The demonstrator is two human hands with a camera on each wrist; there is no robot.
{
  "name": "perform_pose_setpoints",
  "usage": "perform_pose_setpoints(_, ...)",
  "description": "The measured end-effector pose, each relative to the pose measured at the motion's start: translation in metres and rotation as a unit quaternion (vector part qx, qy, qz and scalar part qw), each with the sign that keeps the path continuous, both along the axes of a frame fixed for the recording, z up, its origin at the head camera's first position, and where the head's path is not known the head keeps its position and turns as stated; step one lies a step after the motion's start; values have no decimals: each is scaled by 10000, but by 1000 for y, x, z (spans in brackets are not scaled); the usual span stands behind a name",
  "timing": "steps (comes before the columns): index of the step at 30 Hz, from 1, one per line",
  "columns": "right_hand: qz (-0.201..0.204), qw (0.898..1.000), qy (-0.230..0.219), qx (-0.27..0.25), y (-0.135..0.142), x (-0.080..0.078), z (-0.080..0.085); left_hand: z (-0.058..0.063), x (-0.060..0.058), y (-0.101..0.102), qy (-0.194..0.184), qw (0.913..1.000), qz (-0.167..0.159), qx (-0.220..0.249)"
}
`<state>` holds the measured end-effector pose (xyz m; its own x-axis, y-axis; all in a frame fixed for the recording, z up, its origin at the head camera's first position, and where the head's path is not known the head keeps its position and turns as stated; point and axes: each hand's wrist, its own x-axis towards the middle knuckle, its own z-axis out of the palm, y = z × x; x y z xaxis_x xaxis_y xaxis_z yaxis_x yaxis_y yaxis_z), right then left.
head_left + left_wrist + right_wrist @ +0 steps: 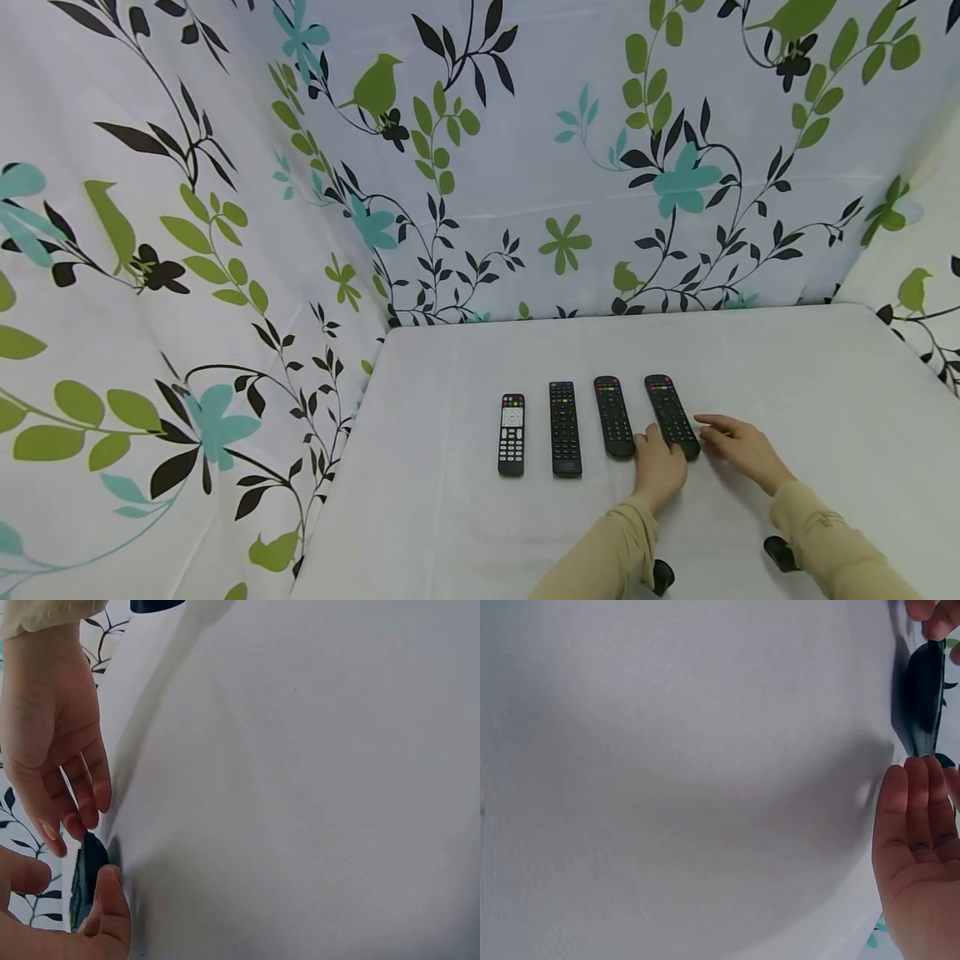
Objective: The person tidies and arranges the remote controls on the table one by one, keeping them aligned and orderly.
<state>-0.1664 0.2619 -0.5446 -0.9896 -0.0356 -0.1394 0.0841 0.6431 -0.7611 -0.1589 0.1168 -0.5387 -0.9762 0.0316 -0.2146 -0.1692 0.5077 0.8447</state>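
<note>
Four black remote controls stand in a row on the white table. My left hand [660, 471] is at the lower end of the rightmost remote [670, 412], its thumb touching that end; a fingertip lies to the left, apart from it. My right hand [742, 446] is just right of the same remote, fingers extended toward its edge. In the left wrist view the dark remote [88, 874] lies between the right fingertips and the left hand [64, 930]. In the right wrist view the right hand [922, 855] has straight fingers near the remote [922, 697].
Left of the hands lie a slim remote [615, 417], a longer remote [565, 429] and a smaller remote with white buttons [512, 437]. White tabletop [442, 367] surrounds them. A leaf-and-bird patterned curtain [480, 167] hangs behind and at both sides.
</note>
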Motion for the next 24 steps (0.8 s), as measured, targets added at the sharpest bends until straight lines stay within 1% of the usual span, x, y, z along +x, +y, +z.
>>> perform_pose_setpoints(3, 117, 9998, 134, 83, 5, 0, 3, 6, 4, -1, 226, 9996, -67, -137)
perform_pose_setpoints(5, 165, 9995, 225, 126, 7, 0, 5, 11, 7, -3, 474, 9984, -186, -238)
perform_pose_setpoints(7, 218, 9990, 325, 204, 8, 2, 9, 16, 10, -7, 773, 9958, -342, -347)
perform_pose_setpoints(9, 218, 9984, 399, 332, 9, 3, 12, 21, 13, -13, 1096, 9910, -501, -581)
perform_pose_setpoints(11, 222, 9974, 513, 450, 11, 4, 17, 24, 16, -20, 1434, 9829, -680, -932)
perform_pose_setpoints(12, 240, 9969, 554, 501, 12, 4, 19, 24, 16, -24, 1605, 9775, -758, -1137)
perform_pose_setpoints(15, 254, 9957, 681, 570, 18, 6, 27, 26, 17, -37, 2062, 9576, -986, -1756)
perform_pose_setpoints(19, 301, 9943, 783, 657, 31, 9, 37, 30, 14, -54, 2346, 9401, -1129, -2202)
perform_pose_setpoints(22, 345, 9921, 868, 837, 40, 12, 45, 34, 10, -69, 2416, 9308, -1116, -2504)
perform_pose_setpoints(24, 359, 9899, 1000, 933, 45, 13, 48, 36, 7, -80, 2476, 9225, -1084, -2756)
